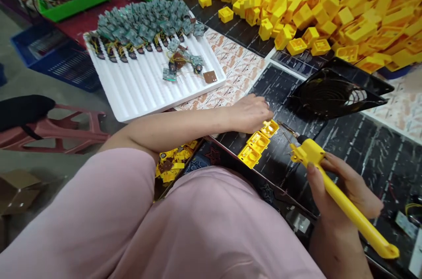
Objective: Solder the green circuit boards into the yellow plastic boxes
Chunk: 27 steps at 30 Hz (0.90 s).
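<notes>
My right hand (343, 191) is wrapped round the yellow handle of a soldering iron (332, 186), whose thin tip points up-left over the black mat. My left hand (252, 111) rests knuckles-up on the mat, its fingers curled down at the far end of a short row of three yellow plastic housings (259, 141). What the fingertips hold is hidden under the hand. My left forearm reaches across from the left above my pink-clothed lap.
A white ribbed tray (138, 87) carries several small circuit boards (145, 23) with wires. A big heap of yellow housings (316, 1) fills the top right. A black fan (332, 94) lies tilted. Green bins (74, 4), a pink stool (62, 129) and a box of yellow parts (173, 164) are nearby.
</notes>
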Motion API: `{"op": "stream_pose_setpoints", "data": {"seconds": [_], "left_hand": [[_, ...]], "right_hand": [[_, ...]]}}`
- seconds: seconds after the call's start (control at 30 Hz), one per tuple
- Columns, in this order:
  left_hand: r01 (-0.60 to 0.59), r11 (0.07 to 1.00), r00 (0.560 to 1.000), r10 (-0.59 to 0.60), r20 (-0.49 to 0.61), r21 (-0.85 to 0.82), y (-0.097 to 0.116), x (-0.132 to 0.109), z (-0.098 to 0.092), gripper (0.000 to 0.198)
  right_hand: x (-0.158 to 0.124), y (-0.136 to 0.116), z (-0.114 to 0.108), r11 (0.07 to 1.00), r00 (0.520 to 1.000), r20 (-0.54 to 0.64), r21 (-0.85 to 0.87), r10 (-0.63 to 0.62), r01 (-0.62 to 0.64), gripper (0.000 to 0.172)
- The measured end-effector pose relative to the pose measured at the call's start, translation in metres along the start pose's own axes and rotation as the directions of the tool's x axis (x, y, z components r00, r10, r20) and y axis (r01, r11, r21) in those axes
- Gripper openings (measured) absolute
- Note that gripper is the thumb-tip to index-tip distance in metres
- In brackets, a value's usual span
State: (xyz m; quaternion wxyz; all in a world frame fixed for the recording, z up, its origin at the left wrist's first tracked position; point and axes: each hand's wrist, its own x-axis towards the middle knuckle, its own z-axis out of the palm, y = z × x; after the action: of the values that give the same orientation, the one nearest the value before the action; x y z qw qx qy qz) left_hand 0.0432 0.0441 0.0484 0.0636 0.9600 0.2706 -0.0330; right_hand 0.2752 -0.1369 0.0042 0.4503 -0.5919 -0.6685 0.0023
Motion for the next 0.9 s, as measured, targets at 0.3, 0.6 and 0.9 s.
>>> {"op": "stream_pose_setpoints", "data": {"seconds": [0.3, 0.6, 0.9], "left_hand": [[0.496, 0.829, 0.746, -0.559, -0.361, -0.258, -0.140, -0.083, 0.015, 0.039], [-0.292, 0.519, 0.208, -0.786, -0.583, -0.804, -0.150, -0.081, -0.032, 0.037], [0.228, -0.351, 0.943, -0.152, 0.296, -0.908, -0.028, -0.055, -0.008, 0.045]], "right_hand": [[0.012, -0.009, 0.001, 0.984, 0.992, -0.104, -0.166, -0.076, 0.059, 0.028], [0.022, -0.028, 0.007, 0.979, 0.981, -0.123, -0.154, -0.153, 0.134, 0.040], [0.048, -0.056, 0.034, 0.954, 0.945, 0.147, 0.104, -0.293, 0.280, 0.029]]}}
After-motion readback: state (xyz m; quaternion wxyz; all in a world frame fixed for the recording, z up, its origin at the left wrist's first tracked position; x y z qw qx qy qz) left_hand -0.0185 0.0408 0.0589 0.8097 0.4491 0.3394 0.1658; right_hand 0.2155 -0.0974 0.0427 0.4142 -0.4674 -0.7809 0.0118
